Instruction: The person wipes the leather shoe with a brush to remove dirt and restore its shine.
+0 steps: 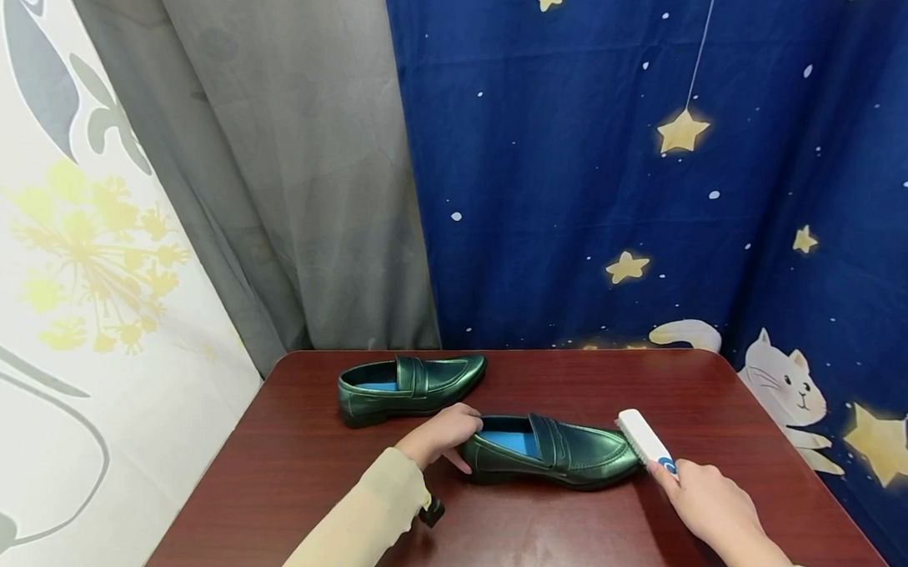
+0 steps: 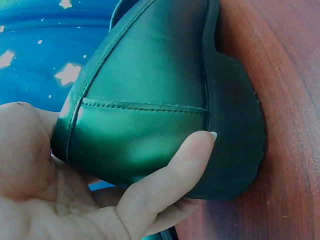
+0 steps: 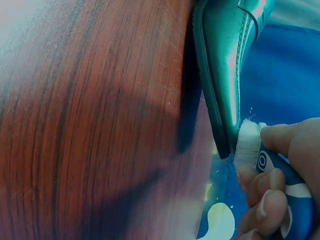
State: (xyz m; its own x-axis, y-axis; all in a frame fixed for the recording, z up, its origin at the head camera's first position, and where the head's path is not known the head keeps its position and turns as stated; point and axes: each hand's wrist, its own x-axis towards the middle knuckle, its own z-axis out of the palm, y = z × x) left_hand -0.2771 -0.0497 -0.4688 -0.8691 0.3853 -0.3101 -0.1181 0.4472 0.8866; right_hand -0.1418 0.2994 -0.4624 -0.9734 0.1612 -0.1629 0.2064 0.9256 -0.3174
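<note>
A dark green loafer (image 1: 595,454) with a blue insole lies sideways before me, its toe toward the right. My left hand (image 1: 444,438) grips it by the heel; in the left wrist view the thumb (image 2: 185,160) presses the heel's side just above the sole. My right hand (image 1: 709,504) holds a white and blue brush (image 1: 643,435) by its handle. In the right wrist view the brush's white bristles (image 3: 247,142) are right at the loafer's toe (image 3: 230,125), and the fingers curl round the handle.
The matching green loafer (image 1: 435,384) stands behind on the reddish-brown table (image 1: 310,455), toe also to the right. Grey and starry blue curtains (image 1: 533,189) hang close behind the table's back edge. A white patterned cloth (image 1: 110,329) hangs at left.
</note>
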